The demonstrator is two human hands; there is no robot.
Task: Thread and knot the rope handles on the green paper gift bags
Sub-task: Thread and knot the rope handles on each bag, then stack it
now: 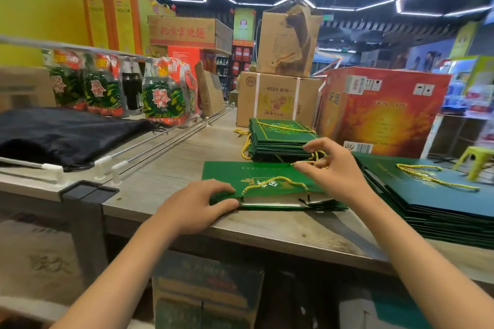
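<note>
A flat green paper gift bag [235,172] lies on the wooden table [280,232] in front of me. One gold rope handle [275,181] curves across its face. My left hand [197,203] holds the bag's near left corner, thumb at the edge and fingers on top. My right hand [331,168] hovers over the bag's right side and pinches a second gold rope [316,156] between fingertips and thumb. Behind it stands a stack of green bags [278,136] with gold handles. Another stack of green bags [438,200] lies at the right, with a rope [433,176] on top.
Cardboard boxes [275,99] and a red carton [382,109] stand behind the stacks. A black cloth bag [61,131] and packaged bottles [160,93] sit at the left behind metal rails [160,141]. A green stool [478,160] is at the far right.
</note>
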